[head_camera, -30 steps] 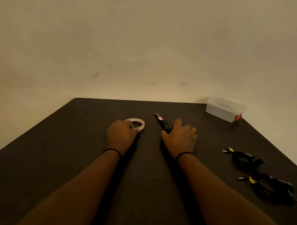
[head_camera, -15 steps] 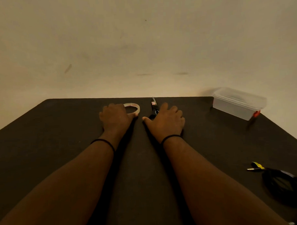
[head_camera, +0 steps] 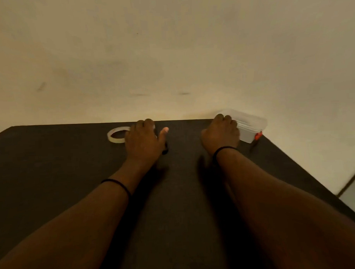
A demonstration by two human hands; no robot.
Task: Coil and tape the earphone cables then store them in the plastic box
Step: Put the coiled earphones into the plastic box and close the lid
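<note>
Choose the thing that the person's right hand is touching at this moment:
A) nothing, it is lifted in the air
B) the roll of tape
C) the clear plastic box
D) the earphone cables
C: the right hand lies against the near left end of the clear plastic box at the table's far right corner, while the roll of tape lies beside the left hand.

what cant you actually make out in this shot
- Scissors: head view, mostly hidden under the left hand; only a dark tip shows.
- Earphone cables: outside the frame.
- Plastic box: its near end is covered by the right hand; whether the fingers grip it is unclear, and its contents are unreadable.
- Tape roll: its right edge is behind the left hand.
</note>
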